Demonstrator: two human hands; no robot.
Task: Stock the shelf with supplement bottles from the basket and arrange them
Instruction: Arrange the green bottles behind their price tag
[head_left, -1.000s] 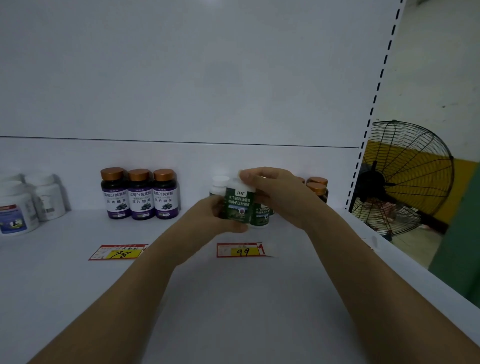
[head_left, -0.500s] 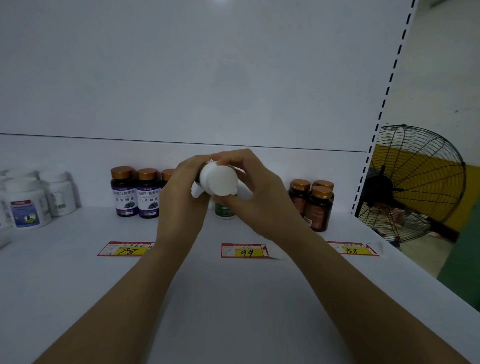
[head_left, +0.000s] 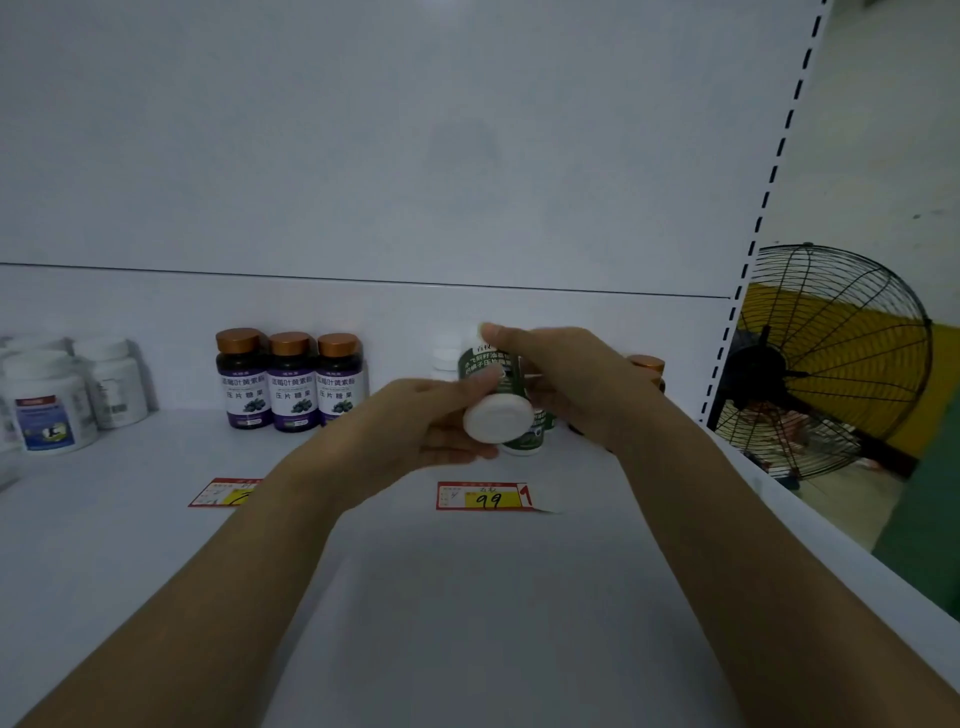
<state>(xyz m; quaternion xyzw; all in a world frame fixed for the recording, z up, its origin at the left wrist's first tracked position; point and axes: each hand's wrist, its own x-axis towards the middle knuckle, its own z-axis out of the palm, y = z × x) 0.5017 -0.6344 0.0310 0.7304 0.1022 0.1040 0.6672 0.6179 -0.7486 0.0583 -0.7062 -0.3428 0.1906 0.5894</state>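
Three purple-label bottles (head_left: 293, 387) stand in a tight row at the back of the shelf (head_left: 467, 623), labels forward; I count this group as stocked. White jars (head_left: 52, 402) stand at far left, and copper-capped brown bottles (head_left: 645, 364) show just past the right hand (head_left: 566, 387).

Item in work: one green-label bottle (head_left: 485, 366) is off the shelf, tilted with its white cap toward the camera, above the "99" price tag (head_left: 485, 498). The left hand (head_left: 410, 423) curls round its cap end; the right hand wraps the far end from above. Other standing green bottles (head_left: 527, 441) sit directly behind it, partly hidden, so I cannot count them.

Remaining, in my judgement: set the held bottle upright beside its group, label forward, then square the row. The basket is not in view, so I cannot tell how much stock is left to place.
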